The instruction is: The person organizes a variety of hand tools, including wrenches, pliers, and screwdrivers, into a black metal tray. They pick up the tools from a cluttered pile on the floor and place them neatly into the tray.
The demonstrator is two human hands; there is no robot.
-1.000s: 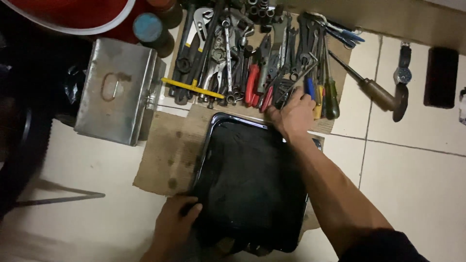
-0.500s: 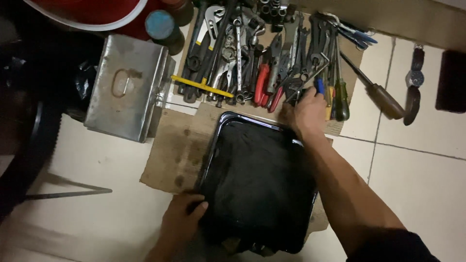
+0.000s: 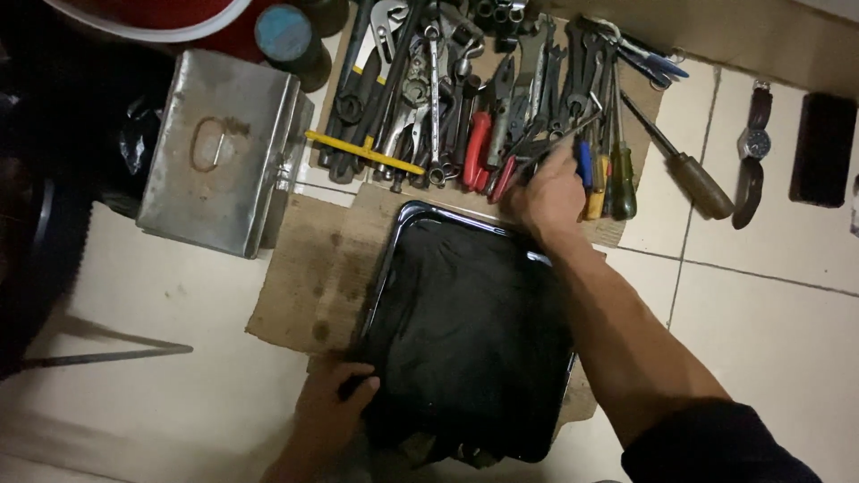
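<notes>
The left hand (image 3: pixel 333 407) is curled over the near left rim of a shallow rectangular metal tray (image 3: pixel 394 259), fingers gripping its edge. The tray has rounded corners and a thin shiny lip, and it is filled with a dark, matte, oily-looking mass. It sits on a stained sheet of brown corrugated cardboard (image 3: pixel 309 268) laid on the pale glossy floor tiles (image 3: pixel 778 340).

The right hand (image 3: pixel 550 192) reaches across the tray's far right corner to the row of hand tools (image 3: pixel 447 107) spread along the far strip of cardboard. Its fingers are bent down among the handles beside a blue-handled screwdriver (image 3: pixel 583 165); whether they are closed on a tool cannot be told.

The row holds steel spanners, red-handled pliers (image 3: pixel 476 148) and a slim yellow bar (image 3: pixel 362 152) lying crosswise.

Left of the tools stands a dull grey metal box (image 3: pixel 224 148) with a wire handle flat on its lid. To the right, well apart on the tiles, lie a wooden-handled screwdriver (image 3: pixel 689 174), a wristwatch (image 3: pixel 753 148) and a flat black rectangular object (image 3: pixel 821 148).
</notes>
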